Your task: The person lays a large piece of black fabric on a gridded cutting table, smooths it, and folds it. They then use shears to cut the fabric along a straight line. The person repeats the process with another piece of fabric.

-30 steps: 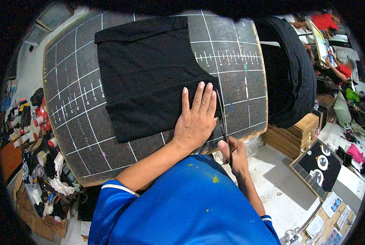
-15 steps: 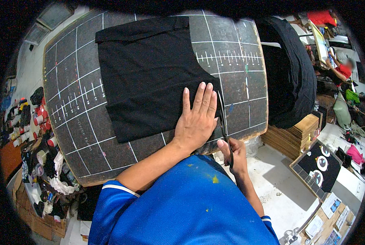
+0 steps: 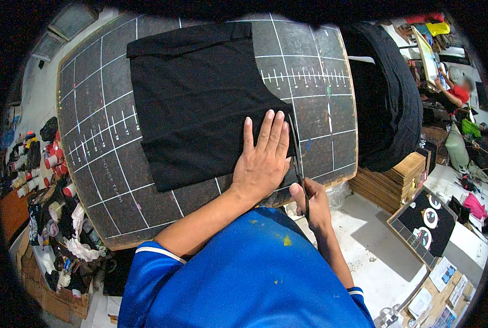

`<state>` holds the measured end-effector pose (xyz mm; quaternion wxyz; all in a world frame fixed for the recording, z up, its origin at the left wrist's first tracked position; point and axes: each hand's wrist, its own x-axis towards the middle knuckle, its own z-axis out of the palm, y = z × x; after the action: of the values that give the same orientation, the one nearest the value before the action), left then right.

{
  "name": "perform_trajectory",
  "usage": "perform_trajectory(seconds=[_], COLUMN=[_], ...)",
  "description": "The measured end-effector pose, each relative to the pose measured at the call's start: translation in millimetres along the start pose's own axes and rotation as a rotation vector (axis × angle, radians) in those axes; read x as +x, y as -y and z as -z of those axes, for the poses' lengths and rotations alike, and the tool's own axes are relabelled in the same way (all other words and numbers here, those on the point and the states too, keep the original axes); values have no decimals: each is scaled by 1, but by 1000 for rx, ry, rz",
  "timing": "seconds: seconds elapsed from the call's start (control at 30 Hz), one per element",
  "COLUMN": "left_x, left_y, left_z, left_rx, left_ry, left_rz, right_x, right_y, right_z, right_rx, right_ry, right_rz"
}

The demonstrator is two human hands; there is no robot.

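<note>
Nearest the blue shirt (image 3: pixel 227 262), the right hand (image 3: pixel 316 203) is closed round the handles of the scissors (image 3: pixel 300 179), which point away from the body along the right edge of the black cloth (image 3: pixel 194 104); good control here likely calls for a loose wrist and long, even strokes with the lower blade resting on the board (image 3: pixel 321 123). The left hand (image 3: pixel 261 161) lies flat on the cloth just left of the blades, fingers straight and slightly parted, which should stop the fabric creeping; its thumb sits very near the steel, so that palm is best resettled between strokes, never during them. The cloth lies spread on the gridded board. As for what is hidden, the right fingers are mostly out of sight round the handles, the left hand covers part of the cloth's near side, and dark on dark makes it hard to tell whether the 2 blades bite or merely lie alongside. Farther off, a black heap (image 3: pixel 399 104) loses its folds in shadow, and a co-worker (image 3: pixel 456 97) in red is too small to read
</note>
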<state>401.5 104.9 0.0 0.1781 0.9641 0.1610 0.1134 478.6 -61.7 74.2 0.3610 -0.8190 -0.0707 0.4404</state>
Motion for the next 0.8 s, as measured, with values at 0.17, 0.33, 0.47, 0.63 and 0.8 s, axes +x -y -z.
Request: perform_trajectory(seconds=[0.17,0.33,0.47,0.63,0.8], left_x=[0,-1,-1,0,0], left_y=[0,1,0,0,1], left_z=[-1,-1,-1,-1,-1], left_rx=[0,-44,-44,-9,5], left_ry=[-9,24,18,0,1], left_rz=[1,14,14,5,-1], right_x=[-2,0,-1,0,5], right_y=[-3,-8,-11,-7,4], right_z=[-4,-5,-2,2,1], right_rx=[42,20,57,25,-73], right_ry=[-35,-52,-36,-21,-29], right_rz=[45,47,19,10,11])
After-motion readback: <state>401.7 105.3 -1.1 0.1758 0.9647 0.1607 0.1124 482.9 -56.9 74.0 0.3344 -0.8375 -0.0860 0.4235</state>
